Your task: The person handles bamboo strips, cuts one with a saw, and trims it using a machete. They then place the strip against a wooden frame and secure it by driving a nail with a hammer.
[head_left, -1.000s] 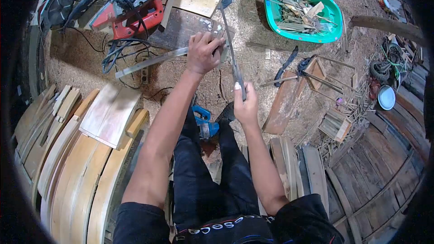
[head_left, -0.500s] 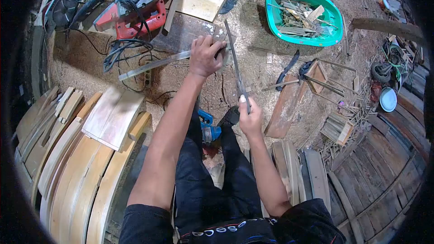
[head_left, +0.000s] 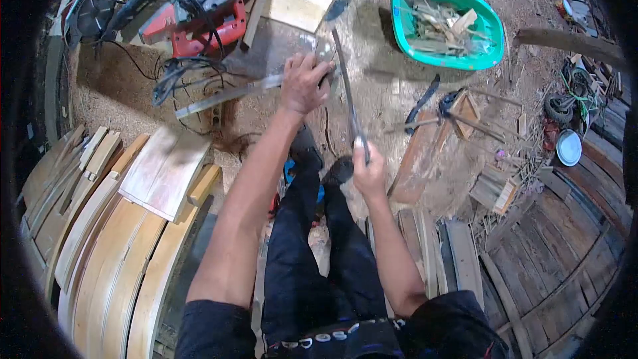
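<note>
My left hand [head_left: 306,82] is closed at the right end of a long pale strip [head_left: 229,96], beside a dark worn board [head_left: 276,43]. What its fingers grip is hard to see. A long thin dark tool [head_left: 347,86], like a file or blade, stands out from my right hand [head_left: 369,165], whose fingers wrap round its lower end. The tool's far tip points up and slightly left, just right of my left hand. A red power planer [head_left: 209,26] with a dark cable lies left of the board.
A green basin [head_left: 397,23] of wood scraps lies at the upper right. Curved wooden pieces [head_left: 109,252] are stacked at the lower left. A small wooden stool [head_left: 467,116] lies right of my right hand. A blue tool [head_left: 290,171] is partly hidden by my legs.
My legs have shifted, with one foot now further forward and covering more of the blue tool. My right hand and the dark tool have moved slightly; my left hand stays nearly in place.
</note>
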`<state>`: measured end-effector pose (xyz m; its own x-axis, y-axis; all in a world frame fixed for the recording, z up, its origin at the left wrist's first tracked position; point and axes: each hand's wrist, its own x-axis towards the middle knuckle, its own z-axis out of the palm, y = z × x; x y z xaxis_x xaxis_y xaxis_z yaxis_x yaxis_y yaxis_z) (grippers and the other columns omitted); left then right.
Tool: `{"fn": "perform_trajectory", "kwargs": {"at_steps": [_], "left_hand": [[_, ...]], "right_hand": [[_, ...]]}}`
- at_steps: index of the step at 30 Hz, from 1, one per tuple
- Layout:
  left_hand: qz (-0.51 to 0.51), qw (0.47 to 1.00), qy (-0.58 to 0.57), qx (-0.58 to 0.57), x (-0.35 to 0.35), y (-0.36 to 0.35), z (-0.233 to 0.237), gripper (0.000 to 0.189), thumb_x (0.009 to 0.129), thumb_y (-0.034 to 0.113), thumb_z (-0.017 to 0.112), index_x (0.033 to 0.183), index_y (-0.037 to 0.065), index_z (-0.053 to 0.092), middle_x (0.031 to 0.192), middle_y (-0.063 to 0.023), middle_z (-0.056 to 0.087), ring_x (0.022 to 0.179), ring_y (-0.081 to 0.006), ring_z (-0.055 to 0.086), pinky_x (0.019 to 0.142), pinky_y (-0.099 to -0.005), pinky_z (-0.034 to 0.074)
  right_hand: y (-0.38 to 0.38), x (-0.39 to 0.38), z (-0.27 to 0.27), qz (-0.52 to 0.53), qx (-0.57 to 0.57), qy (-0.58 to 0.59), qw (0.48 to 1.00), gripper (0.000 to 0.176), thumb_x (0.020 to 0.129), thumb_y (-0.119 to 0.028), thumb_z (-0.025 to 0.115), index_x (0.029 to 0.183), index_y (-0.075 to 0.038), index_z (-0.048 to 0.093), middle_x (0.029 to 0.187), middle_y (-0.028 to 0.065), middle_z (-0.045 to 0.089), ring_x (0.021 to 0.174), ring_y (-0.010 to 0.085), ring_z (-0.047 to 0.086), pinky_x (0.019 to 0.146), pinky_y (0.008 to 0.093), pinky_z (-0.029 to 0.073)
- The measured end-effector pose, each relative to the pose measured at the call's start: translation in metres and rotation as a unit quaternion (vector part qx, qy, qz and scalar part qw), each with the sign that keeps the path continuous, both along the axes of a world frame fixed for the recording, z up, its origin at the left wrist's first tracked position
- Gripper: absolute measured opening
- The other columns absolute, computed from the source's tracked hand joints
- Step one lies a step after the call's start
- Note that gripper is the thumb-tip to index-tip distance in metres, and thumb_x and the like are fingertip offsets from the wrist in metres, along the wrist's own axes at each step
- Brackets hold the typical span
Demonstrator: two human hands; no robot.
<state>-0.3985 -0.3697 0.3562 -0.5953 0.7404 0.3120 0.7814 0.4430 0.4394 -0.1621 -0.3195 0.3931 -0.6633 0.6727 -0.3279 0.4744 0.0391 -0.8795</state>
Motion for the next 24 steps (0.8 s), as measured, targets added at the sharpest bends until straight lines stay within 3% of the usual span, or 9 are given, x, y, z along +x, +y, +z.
{"fn": "perform_trajectory", "kwargs": {"at_steps": [1,4,10,14,20,24], "left_hand": [[-0.003,1.000,-0.004,0.007,0.003,-0.001,0.001,0.013,0.076,0.019,0.070,0.089,0.019,0.069,0.084,-0.0040,0.052,0.086,-0.0250,0.052,0.078,-0.0400,0.041],[0.010,1.000,-0.028,0.003,0.004,-0.002,-0.006,0.024,0.073,0.016,0.073,0.097,0.019,0.071,0.090,-0.0046,0.053,0.087,-0.0266,0.052,0.075,-0.0413,0.041],[0.007,1.000,-0.016,-0.005,0.001,-0.001,-0.003,0.021,0.075,0.018,0.073,0.096,0.019,0.071,0.089,-0.0051,0.053,0.088,-0.0264,0.052,0.076,-0.0409,0.041],[0.009,1.000,-0.024,0.004,0.002,-0.002,-0.001,0.020,0.077,0.017,0.073,0.096,0.017,0.071,0.088,-0.0056,0.053,0.087,-0.0269,0.052,0.076,-0.0410,0.041],[0.012,0.999,-0.031,0.002,0.004,-0.001,-0.003,0.022,0.075,0.017,0.073,0.097,0.018,0.071,0.087,-0.0058,0.052,0.086,-0.0275,0.052,0.077,-0.0409,0.042],[0.008,1.000,-0.021,0.004,0.004,0.000,0.000,0.026,0.072,0.014,0.070,0.097,0.018,0.071,0.088,-0.0053,0.052,0.085,-0.0277,0.052,0.076,-0.0407,0.042]], "right_hand": [[0.010,-0.013,0.007,0.022,-0.034,-0.045,0.998,0.031,0.101,-0.027,0.056,0.085,-0.001,0.059,0.066,0.0095,0.051,0.063,0.0178,0.049,0.059,0.0347,0.041],[0.011,-0.045,0.007,-0.017,-0.024,-0.016,0.999,0.031,0.100,-0.026,0.055,0.084,0.000,0.060,0.065,0.0084,0.050,0.063,0.0144,0.049,0.059,0.0343,0.041],[0.003,-0.003,0.022,0.010,-0.029,-0.049,0.998,0.030,0.100,-0.025,0.055,0.083,0.000,0.059,0.065,0.0086,0.051,0.063,0.0141,0.049,0.059,0.0356,0.042],[0.003,-0.002,0.020,0.028,-0.014,-0.076,0.997,0.033,0.101,-0.027,0.054,0.080,-0.001,0.057,0.064,0.0059,0.050,0.063,0.0125,0.047,0.057,0.0321,0.040],[0.010,0.002,0.017,-0.015,-0.161,-0.056,0.985,0.035,0.101,-0.028,0.055,0.078,-0.002,0.056,0.063,0.0024,0.050,0.060,0.0108,0.045,0.056,0.0323,0.039],[0.017,0.002,0.002,-0.030,-0.140,-0.058,0.988,0.038,0.101,-0.029,0.055,0.076,-0.001,0.056,0.060,0.0035,0.049,0.058,0.0108,0.044,0.054,0.0331,0.038]]}}
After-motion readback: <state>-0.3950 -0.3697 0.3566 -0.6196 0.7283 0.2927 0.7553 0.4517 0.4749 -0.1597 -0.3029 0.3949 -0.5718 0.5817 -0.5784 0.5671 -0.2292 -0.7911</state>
